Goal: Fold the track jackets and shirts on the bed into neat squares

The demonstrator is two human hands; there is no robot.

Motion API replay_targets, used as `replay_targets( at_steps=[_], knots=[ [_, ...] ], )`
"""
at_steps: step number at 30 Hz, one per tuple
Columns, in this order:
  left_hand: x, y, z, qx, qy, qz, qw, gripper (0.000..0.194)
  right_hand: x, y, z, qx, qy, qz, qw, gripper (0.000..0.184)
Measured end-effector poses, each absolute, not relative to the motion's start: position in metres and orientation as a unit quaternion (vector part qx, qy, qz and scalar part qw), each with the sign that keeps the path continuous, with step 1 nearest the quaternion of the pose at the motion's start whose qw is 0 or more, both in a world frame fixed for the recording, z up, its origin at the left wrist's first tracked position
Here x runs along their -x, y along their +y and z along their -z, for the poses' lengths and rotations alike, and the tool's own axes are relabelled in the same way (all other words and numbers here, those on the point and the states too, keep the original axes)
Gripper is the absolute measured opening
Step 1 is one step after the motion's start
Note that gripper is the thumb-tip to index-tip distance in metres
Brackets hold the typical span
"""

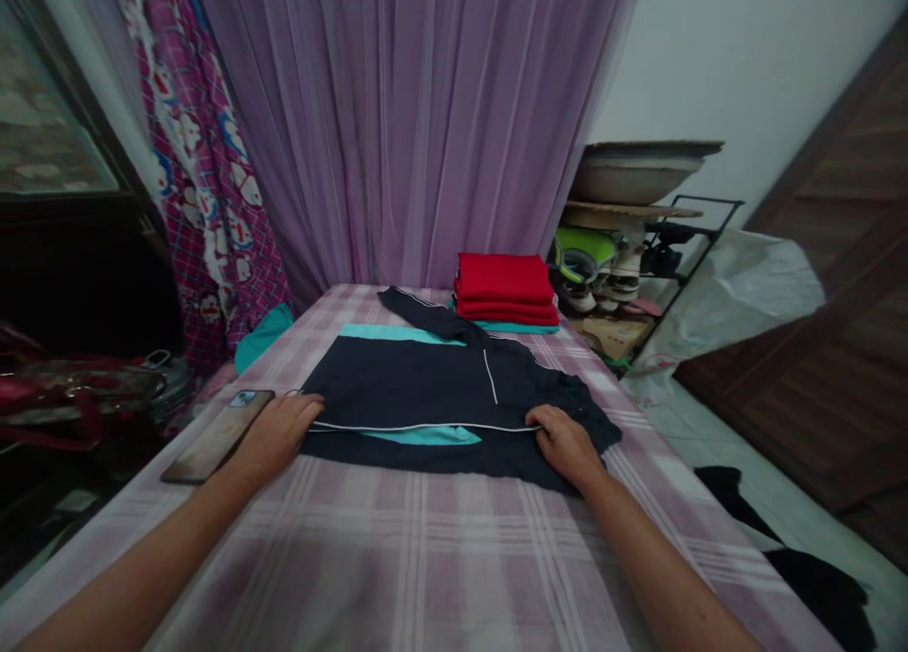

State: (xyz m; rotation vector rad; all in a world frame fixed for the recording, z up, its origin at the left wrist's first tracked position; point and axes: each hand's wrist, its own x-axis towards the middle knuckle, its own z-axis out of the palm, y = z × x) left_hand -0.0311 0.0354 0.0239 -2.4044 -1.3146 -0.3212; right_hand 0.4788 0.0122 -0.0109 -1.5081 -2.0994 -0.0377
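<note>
Dark garment (411,373) is lying mid-frame, its long axis running left to right.
Left hand (284,425) and right hand (564,439) are pinching its white-piped edge's ends; most cloth is lying up-frame.

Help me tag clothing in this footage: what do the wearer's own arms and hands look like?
Both the left forearm and right forearm are bare, tapering towards the wrists, with no sleeve, watch or cable visible. The left hand and right hand are ungloved; I can make out no rings. The upper arms are out of frame.
</note>
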Motion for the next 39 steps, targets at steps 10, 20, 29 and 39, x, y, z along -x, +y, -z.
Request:
replay_targets(
  at_steps=[10, 20, 29, 39],
  knots=[
    [0.026, 0.031, -0.025, 0.783, -0.58, 0.197, 0.106, 0.047, -0.478, 0.002, 0.023, 0.609, -0.66, 0.011, 0.44, 0.025],
    [0.046, 0.026, 0.0, 0.835, -0.533, 0.137, -0.014, 0.048, -0.465, -0.017, 0.009, 0.617, -0.757, 0.039, 0.212, 0.031],
    [0.031, 0.047, -0.049, 0.833, -0.541, 0.044, -0.111, 0.045, -0.425, -0.003, -0.047, 0.634, -0.761, 0.0, 0.138, 0.044],
    [-0.069, 0.045, 0.002, 0.758, -0.649, 0.064, 0.034, 0.063, -0.277, 0.038, -0.024, 0.548, -0.829, -0.072, 0.089, 0.057]
  ],
)
